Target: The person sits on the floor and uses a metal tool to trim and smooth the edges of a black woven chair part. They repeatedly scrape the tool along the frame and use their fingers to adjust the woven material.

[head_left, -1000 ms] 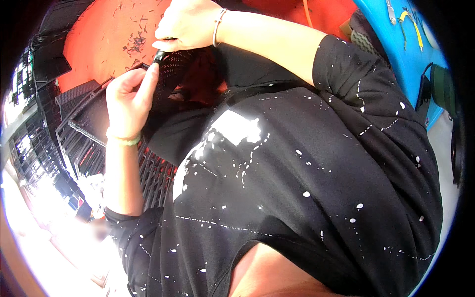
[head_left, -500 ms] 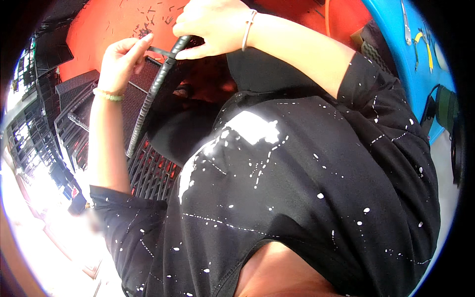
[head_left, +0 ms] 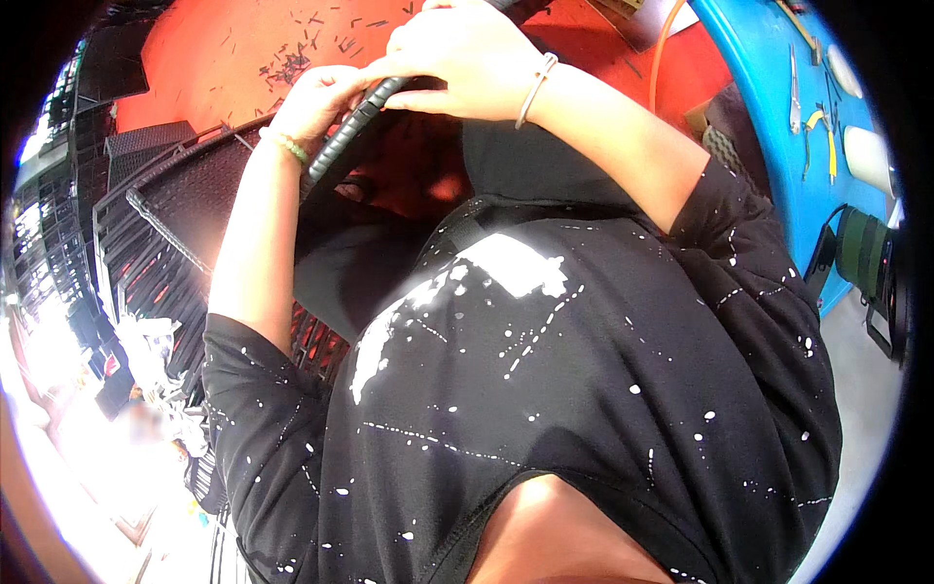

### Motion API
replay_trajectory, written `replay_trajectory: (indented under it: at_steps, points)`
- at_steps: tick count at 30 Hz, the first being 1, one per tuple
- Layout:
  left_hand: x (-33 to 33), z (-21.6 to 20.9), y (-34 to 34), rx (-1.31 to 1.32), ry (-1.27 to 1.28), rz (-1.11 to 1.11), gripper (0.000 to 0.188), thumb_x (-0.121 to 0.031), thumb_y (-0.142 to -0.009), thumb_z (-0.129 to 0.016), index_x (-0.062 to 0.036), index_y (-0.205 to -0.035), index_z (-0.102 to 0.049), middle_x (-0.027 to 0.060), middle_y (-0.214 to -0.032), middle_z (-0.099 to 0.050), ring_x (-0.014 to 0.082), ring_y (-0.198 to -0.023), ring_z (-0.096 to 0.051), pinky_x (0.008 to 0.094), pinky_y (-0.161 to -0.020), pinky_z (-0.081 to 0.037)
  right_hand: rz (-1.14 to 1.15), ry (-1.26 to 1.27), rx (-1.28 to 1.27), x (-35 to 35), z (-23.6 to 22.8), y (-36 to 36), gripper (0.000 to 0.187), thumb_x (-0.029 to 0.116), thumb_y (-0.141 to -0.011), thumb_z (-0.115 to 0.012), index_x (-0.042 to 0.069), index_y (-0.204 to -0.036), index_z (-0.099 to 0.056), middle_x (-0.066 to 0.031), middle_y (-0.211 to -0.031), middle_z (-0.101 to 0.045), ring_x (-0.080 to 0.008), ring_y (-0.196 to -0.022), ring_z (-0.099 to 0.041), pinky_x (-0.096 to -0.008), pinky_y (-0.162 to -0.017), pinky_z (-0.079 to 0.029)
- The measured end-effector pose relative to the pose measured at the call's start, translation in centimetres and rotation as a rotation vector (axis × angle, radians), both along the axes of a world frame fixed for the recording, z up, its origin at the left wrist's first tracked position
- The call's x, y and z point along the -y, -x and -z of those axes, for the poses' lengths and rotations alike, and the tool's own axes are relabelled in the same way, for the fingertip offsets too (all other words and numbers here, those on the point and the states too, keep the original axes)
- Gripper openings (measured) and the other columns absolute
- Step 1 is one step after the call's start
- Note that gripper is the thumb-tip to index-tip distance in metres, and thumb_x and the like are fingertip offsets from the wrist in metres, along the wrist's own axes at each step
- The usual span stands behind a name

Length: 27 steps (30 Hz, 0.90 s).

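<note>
A black bar [head_left: 342, 144] wrapped in a flat dark strip slants up toward the top of the head view. My right hand [head_left: 469, 56], with a silver bangle at the wrist, is curled over the bar, thumb on its near side. Close against the bar's left side is my left hand [head_left: 313, 105], a pale green bead bracelet at its wrist. Its fingers are closed and reach toward the right hand; what they pinch is hidden. The bar belongs to a black woven frame [head_left: 199, 185], its dark mesh panel lying left of the bar.
Short black scraps [head_left: 287, 66] litter the red surface [head_left: 204, 58] beyond my hands. On the right, a blue table [head_left: 769, 88] carries yellow-handled pliers [head_left: 830, 156], a metal tool [head_left: 795, 92] and a white roll [head_left: 866, 158]. Stacked black woven pieces [head_left: 107, 88] stand at left.
My left hand has moved right, up against the bar; the strip it held stretched out no longer shows. The right hand has shifted slightly right and still grips the bar.
</note>
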<state>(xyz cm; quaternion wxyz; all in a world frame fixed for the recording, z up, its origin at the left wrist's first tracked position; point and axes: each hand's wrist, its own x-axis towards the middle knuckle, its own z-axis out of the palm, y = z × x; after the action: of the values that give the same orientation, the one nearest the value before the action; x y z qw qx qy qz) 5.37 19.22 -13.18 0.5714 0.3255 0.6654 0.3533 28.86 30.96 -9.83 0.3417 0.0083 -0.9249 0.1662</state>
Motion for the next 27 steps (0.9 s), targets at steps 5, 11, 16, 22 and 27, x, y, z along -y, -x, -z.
replay_trajectory:
  at_steps: [5,11,16,22,27]
  points:
    - [-0.6,-1.8,-1.4,-0.066,-0.055,-0.005,0.031,-0.033,-0.092,-0.073,-0.0095,-0.073,-0.064,-0.0048,-0.064,-0.055,0.0057,-0.055,-0.047,0.0216,-0.056,-0.038,-0.004,0.061,-0.063,0.4,0.9,0.2,0.011,0.029,-0.086,-0.07,0.019,-0.091,-0.07,-0.0019,-0.085,-0.066,-0.0207,-0.089,-0.065,-0.0416,-0.083,-0.045]
    - [-0.6,-1.8,-1.3,-0.191,-0.229,-0.067,0.033,-0.031,-0.094,-0.071,-0.0076,-0.073,-0.063,-0.0039,-0.061,-0.053,0.0062,-0.055,-0.049,0.0221,-0.057,-0.039,0.088,-0.033,0.006,0.6,2.5,0.4,0.018,0.037,-0.089,-0.067,0.029,-0.104,-0.073,0.0076,-0.092,-0.067,-0.0113,-0.095,-0.065,-0.0362,-0.093,-0.039]
    - [-0.3,-2.5,-2.2,-0.183,-0.255,-0.084,0.032,-0.033,-0.095,-0.071,-0.0078,-0.076,-0.064,-0.0041,-0.065,-0.055,0.0051,-0.058,-0.049,0.0216,-0.057,-0.04,0.088,0.001,0.096,0.4,2.0,0.1,0.021,0.034,-0.087,-0.071,0.025,-0.107,-0.074,0.0078,-0.099,-0.069,-0.008,-0.1,-0.065,-0.0336,-0.096,-0.039]
    - [-0.5,-2.7,-2.4,-0.029,-0.078,-0.03,0.027,-0.035,-0.094,-0.071,-0.0096,-0.086,-0.067,-0.0051,-0.069,-0.055,0.004,-0.061,-0.048,0.0206,-0.059,-0.039,0.044,0.052,0.044,-0.1,2.4,0.5,0.018,0.036,-0.088,-0.069,0.029,-0.103,-0.073,0.0074,-0.091,-0.067,-0.0125,-0.094,-0.064,-0.0365,-0.094,-0.039]
    - [0.4,-4.8,-3.4,-0.62,-0.446,0.027,0.024,-0.028,-0.097,-0.067,-0.0064,-0.088,-0.07,-0.0017,-0.065,-0.052,0.0077,-0.057,-0.048,0.0249,-0.055,-0.041,0.071,0.074,0.004,-0.3,3.4,1.5,0.022,0.034,-0.087,-0.072,0.027,-0.107,-0.071,0.0061,-0.092,-0.068,-0.0143,-0.095,-0.065,-0.0375,-0.096,-0.04]
